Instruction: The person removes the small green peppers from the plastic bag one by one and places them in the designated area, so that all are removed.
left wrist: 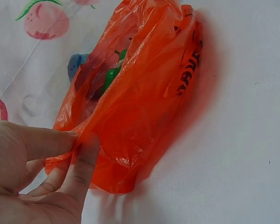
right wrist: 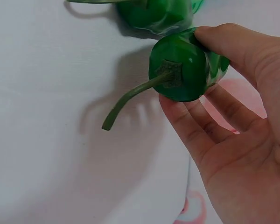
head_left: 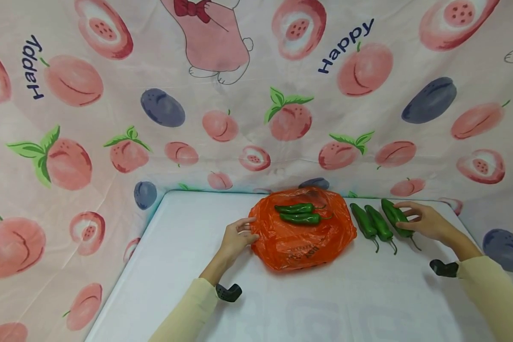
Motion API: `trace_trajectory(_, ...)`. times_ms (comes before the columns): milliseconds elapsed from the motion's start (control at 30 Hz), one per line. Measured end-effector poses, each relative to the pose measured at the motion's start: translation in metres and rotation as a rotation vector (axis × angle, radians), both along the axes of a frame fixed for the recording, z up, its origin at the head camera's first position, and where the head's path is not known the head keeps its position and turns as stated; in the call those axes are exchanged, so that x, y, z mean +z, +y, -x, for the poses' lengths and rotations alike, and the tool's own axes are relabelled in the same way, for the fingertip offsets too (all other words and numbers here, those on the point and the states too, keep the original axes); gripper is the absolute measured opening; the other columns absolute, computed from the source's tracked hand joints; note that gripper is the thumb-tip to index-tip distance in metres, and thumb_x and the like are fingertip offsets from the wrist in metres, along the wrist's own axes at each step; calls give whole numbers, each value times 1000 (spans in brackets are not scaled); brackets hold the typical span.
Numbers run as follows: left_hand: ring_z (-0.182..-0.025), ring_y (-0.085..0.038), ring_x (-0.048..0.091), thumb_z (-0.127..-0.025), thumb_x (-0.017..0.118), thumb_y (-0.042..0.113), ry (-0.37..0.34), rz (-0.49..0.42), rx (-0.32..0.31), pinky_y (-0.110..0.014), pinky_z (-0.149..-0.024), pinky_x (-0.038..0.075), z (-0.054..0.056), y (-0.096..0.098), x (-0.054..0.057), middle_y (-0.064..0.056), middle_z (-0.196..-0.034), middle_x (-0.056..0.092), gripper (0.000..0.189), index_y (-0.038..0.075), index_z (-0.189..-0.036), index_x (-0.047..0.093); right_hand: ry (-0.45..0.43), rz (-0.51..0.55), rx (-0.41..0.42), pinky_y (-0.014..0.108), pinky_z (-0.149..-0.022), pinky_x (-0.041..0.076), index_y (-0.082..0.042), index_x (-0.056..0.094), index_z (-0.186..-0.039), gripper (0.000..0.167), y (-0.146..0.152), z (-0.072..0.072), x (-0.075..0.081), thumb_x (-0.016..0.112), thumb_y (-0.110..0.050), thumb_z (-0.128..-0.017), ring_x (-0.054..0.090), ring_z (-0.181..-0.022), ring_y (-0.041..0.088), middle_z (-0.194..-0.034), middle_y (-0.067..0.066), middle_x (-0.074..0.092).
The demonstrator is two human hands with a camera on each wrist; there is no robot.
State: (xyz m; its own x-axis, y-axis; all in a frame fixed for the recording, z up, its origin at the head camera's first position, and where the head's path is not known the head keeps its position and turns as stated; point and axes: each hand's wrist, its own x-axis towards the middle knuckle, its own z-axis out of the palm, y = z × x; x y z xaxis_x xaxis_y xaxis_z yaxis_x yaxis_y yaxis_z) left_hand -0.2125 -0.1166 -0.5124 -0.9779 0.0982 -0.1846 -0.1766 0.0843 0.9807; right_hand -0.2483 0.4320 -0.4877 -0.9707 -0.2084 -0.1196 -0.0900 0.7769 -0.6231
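My left hand (head_left: 235, 240) pinches the left edge of an orange plastic bag (head_left: 278, 249) between thumb and fingers, as the left wrist view shows up close. Two green peppers (head_left: 300, 218) lie side by side on the bag in the head view; from the left wrist, green pepper (left wrist: 111, 77) shows inside its opening. On the right, my right hand (head_left: 425, 221) grips another green pepper (right wrist: 179, 65) around its body, its curved stem pointing away from the palm. Just left of it, two more green peppers (head_left: 379, 223) lie on the table with their stems toward me.
A white table (head_left: 325, 304) spreads under everything. Behind it and at both sides hangs a pink cloth (head_left: 239, 95) printed with peaches and blue fruit. Each wrist carries a small black device (head_left: 228, 293) by the cuff of a pale yellow sleeve (head_left: 184, 308).
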Motion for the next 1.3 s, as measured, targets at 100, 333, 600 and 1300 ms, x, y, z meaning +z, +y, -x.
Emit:
trace_trajectory(100, -89, -18, 68, -90, 73, -5, 5, 5, -1, -31, -76, 60, 0, 0, -1, -16, -113, 62, 51, 6, -139, 62, 0, 6, 3, 64, -85, 55, -1, 48, -148, 69, 1, -1, -4, 76, -33, -94, 54, -118, 57, -136, 40, 52)
trace_trajectory(333, -89, -19, 68, -91, 73, -4, -12, 14, 9, -30, -75, 60, 0, 0, -1, -15, -114, 61, 50, 10, -138, 63, -11, 20, -2, 67, -89, 53, 0, 47, -148, 68, 1, -5, -10, 75, -32, -95, 53, -119, 57, -135, 39, 52)
trace_trajectory(600, -88, -18, 67, -91, 73, -4, -1, 9, 0, -33, -77, 60, 0, 0, -1, -17, -116, 61, 51, 6, -139, 61, -23, 16, -27, 67, -90, 52, 1, 46, -148, 68, -1, -7, -15, 75, -31, -95, 52, -119, 57, -133, 40, 52)
trace_trajectory(1300, -87, -19, 66, -92, 73, -2, -17, 26, 12, -32, -79, 60, 0, 1, 0, -15, -115, 60, 50, 9, -139, 62, -52, 13, -36, 67, -94, 50, 2, 46, -149, 72, 0, -3, -23, 74, -37, -96, 51, -121, 56, -134, 40, 52)
